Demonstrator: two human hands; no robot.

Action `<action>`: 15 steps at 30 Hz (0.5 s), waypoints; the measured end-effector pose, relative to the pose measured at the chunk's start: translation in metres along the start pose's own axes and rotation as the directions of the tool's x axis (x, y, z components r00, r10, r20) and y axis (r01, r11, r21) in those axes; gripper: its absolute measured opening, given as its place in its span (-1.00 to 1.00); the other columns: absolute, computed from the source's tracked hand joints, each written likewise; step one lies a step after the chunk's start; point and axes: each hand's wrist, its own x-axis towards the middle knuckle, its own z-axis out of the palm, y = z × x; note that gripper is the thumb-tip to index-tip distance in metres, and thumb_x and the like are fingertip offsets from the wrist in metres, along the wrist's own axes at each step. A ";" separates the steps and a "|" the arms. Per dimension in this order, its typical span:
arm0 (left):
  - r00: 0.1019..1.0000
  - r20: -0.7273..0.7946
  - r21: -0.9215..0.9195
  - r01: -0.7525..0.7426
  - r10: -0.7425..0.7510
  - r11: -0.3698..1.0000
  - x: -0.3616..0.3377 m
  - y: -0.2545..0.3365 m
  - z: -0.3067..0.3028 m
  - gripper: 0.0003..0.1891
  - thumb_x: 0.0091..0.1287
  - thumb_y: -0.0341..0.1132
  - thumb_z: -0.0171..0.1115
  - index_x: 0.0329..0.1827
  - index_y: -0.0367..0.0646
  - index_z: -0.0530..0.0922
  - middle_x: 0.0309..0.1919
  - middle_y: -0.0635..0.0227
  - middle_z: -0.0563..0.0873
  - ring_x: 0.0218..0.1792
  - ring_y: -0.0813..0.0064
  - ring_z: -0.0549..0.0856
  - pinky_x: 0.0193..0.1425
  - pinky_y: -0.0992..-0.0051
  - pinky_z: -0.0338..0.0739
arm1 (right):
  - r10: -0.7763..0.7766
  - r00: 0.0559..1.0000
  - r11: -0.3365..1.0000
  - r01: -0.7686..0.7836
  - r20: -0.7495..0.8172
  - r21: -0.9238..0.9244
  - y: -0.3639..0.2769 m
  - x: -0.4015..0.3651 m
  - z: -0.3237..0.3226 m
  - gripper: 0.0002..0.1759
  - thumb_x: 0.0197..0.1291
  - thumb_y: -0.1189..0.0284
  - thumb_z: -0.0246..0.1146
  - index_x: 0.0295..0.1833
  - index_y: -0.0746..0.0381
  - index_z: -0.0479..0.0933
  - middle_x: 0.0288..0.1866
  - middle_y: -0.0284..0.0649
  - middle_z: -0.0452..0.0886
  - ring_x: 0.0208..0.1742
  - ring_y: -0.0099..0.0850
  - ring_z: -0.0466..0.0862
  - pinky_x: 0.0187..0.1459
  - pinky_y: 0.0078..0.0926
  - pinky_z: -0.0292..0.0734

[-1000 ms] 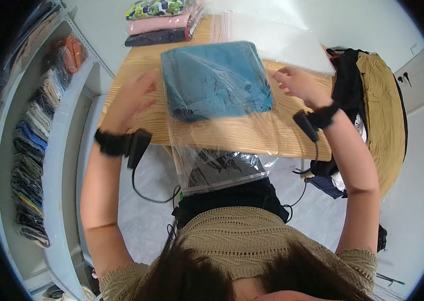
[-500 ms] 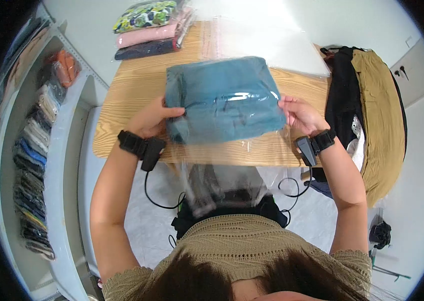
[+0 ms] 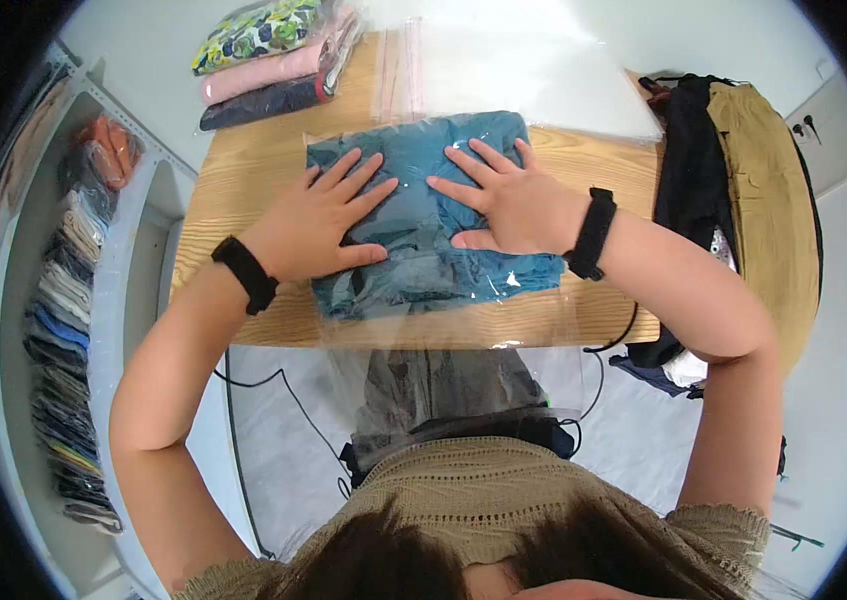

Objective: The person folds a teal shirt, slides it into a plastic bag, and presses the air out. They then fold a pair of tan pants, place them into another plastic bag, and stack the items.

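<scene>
A folded teal garment point(image 3: 423, 265) lies inside a clear plastic bag point(image 3: 443, 328) on the wooden table point(image 3: 243, 180). The bag's loose end hangs over the table's front edge towards my body. My left hand point(image 3: 318, 220) rests flat on the left part of the garment, fingers spread. On its upper right part lies my right hand point(image 3: 518, 205), also with spread fingers and palm down. Both hands press on the plastic from above and grip nothing.
Bagged folded clothes point(image 3: 263, 65) are stacked at the table's back left. Clear plastic bags point(image 3: 503, 80) lie at the back. Black and khaki garments point(image 3: 763, 190) hang over the right side. A shelf point(image 3: 133, 290) with bagged clothes stands left.
Both hands have let go of the package's side edges and moved inward onto its top, fingers now spread. The package now lies flatter on the table, its surface more wrinkled.
</scene>
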 end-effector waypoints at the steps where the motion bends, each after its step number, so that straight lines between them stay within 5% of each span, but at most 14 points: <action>1: 1.000 0.014 -0.012 -0.001 0.001 1.000 -0.002 -0.001 0.009 -0.20 0.28 0.23 0.04 0.48 -0.04 0.14 0.49 0.07 0.06 0.50 0.04 0.03 0.47 0.04 0.04 | -0.029 0.994 0.999 0.027 0.107 0.022 0.002 -0.001 0.007 -0.20 0.22 -0.25 -0.05 0.50 -0.16 0.07 0.56 -0.10 -0.03 0.54 -0.01 -0.04 0.34 0.35 -0.03; 9: 0.985 0.171 -0.213 0.075 -0.038 0.974 -0.002 -0.006 0.025 -0.17 0.33 0.23 -0.04 0.53 -0.02 -0.05 0.53 0.08 -0.13 0.53 0.05 -0.16 0.50 -0.02 -0.12 | -0.055 0.970 0.953 -0.019 0.236 0.302 0.013 -0.002 0.023 -0.17 0.23 -0.27 -0.07 0.53 -0.19 -0.06 0.60 -0.18 -0.21 0.58 -0.09 -0.20 0.42 0.23 -0.16; 15: 0.990 0.138 -0.195 0.053 -0.026 0.979 0.006 -0.013 0.032 -0.16 0.32 0.19 0.02 0.53 -0.03 -0.05 0.52 0.07 -0.15 0.53 0.06 -0.18 0.50 -0.01 -0.13 | -0.034 0.978 0.969 -0.019 0.208 0.245 0.017 0.002 0.027 -0.16 0.22 -0.28 -0.07 0.53 -0.17 -0.02 0.59 -0.16 -0.18 0.58 -0.09 -0.18 0.41 0.23 -0.14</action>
